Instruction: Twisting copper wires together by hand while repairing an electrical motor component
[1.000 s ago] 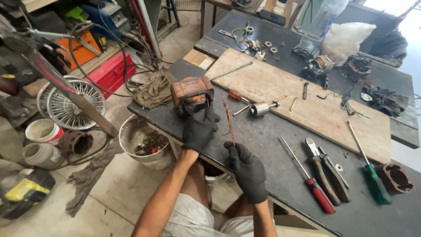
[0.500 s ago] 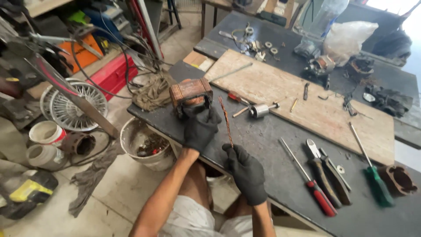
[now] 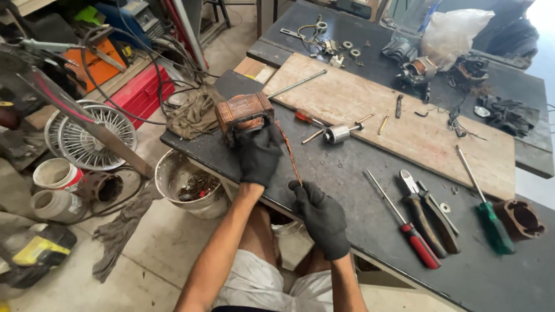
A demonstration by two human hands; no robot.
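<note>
Stator core (image 3: pixel 244 115) with copper windings sits at our desk's (image 3: pixel 347 167) left edge, our left hand (image 3: pixel 260 155) clamped on it — our right hand (image 3: pixel 319 216) pinches a copper strand (image 3: pixel 287 151); tugging hard could snap it.

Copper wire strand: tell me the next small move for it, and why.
Probably keep drawing the copper wire strand toward the body with the right hand, since the left hand braces the motor stator and the strand runs taut from its winding.
</note>
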